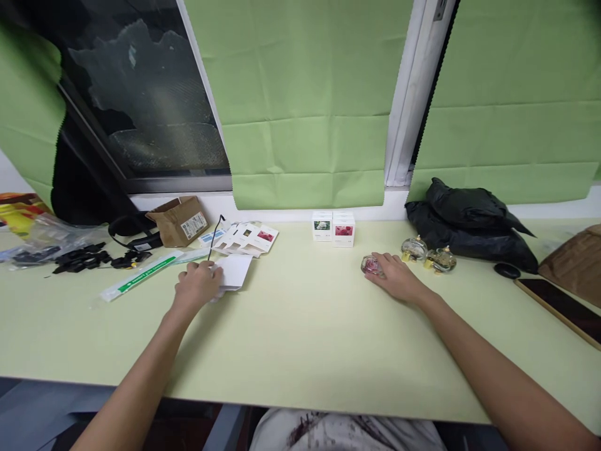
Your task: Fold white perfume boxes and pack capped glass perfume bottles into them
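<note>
My left hand [198, 285] grips the edge of a white folded carton [235, 270] on the table. Beyond it lie several flattened printed cartons [248, 237], overlapping like a fan. Over on the right, my right hand [398, 277] has its fingers closed round a small faceted glass perfume bottle [372, 265], pinkish in the middle, which seems to rest on the tabletop. Two more glass perfume bottles with gold parts, one clear [414, 248] and one darker [441, 259], sit just past my right wrist. Small white boxes with flower pictures [344, 230] stand upright near the wall.
On the left are a brown cardboard box [180, 222], a green-and-white plastic packet [145, 275], black small parts [87, 258] and clear bags. To the right lie black plastic parcels [469, 225], a mouse [507, 270], a phone [563, 307] and a brown package [575, 266].
</note>
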A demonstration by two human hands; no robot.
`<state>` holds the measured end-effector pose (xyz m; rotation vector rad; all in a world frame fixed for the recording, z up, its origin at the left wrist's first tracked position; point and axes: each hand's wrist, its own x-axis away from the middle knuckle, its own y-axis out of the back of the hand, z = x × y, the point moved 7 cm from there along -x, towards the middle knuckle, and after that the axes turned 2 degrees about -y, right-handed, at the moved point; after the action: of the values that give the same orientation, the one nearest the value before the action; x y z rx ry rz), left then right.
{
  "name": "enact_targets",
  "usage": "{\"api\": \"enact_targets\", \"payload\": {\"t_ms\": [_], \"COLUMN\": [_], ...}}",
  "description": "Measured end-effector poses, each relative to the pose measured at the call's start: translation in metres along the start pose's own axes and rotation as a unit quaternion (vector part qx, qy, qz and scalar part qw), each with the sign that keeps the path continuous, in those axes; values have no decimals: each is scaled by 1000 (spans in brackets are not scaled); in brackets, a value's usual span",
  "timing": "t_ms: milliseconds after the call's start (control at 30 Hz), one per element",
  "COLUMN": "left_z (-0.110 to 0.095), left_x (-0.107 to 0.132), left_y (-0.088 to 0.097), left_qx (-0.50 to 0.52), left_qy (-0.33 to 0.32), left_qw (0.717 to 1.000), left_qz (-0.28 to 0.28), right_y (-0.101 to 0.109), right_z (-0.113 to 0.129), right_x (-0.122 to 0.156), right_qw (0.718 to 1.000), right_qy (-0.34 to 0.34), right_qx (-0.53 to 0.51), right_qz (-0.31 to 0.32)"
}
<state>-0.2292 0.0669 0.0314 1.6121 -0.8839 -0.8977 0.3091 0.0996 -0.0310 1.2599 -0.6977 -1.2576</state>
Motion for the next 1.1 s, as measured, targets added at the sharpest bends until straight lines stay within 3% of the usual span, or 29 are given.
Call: {"api": "enact_targets", "payload": {"t_ms": [133, 300, 567, 1100], "left_z": [-17, -28, -48, -21], "left_x": [17, 30, 49, 42], "left_y": [-4, -10, -13, -2], "left_qx": [-16, -27, -59, -20], "left_qy": [-16, -29, -87, -43], "left_qw": [1000, 999, 994, 999], "left_qz": [-11, 22, -19, 17], "right_y": [-1, -2, 0, -2], "right_z": [-2, -3, 0, -1], "right_x": [0, 0, 1, 0], "right_qw": [1000, 1000, 1000, 1000], "right_qy": [1, -1, 5, 5], "right_qx": [1, 6, 9, 6], "right_qz": [-4, -6, -8, 0]}}
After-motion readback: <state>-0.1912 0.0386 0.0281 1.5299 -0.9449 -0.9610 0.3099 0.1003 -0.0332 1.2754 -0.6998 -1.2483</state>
